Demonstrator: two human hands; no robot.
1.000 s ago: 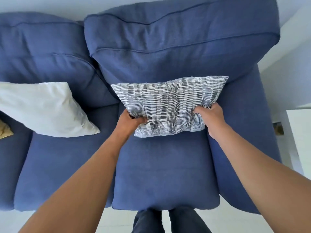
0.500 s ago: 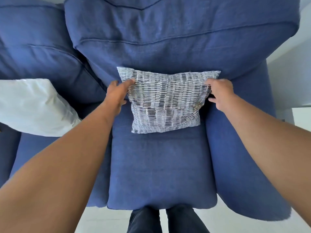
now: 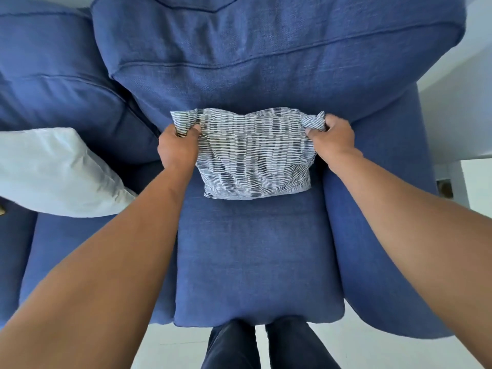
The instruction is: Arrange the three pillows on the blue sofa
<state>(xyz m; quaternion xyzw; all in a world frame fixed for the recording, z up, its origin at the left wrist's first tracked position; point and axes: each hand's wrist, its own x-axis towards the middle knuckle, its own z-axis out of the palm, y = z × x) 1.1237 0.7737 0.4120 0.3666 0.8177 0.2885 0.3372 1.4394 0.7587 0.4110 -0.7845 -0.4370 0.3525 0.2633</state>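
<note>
A grey-and-white patterned pillow (image 3: 253, 155) stands on the right seat of the blue sofa (image 3: 255, 251), leaning against the back cushion. My left hand (image 3: 177, 147) pinches its upper left corner and my right hand (image 3: 331, 137) pinches its upper right corner, bunching the fabric at both. A white pillow (image 3: 56, 171) leans on the middle seat to the left. A small sliver of a tan object (image 3: 2, 209) shows at the far left edge; I cannot tell what it is.
The sofa's right armrest (image 3: 383, 209) runs along the pillow's right side. A white wall and a white piece of furniture (image 3: 476, 182) stand to the right of it. My legs (image 3: 266, 344) touch the seat's front edge on a pale floor.
Both hands went from the pillow's lower corners up to its top corners and now grip them. The view has moved closer to the sofa.
</note>
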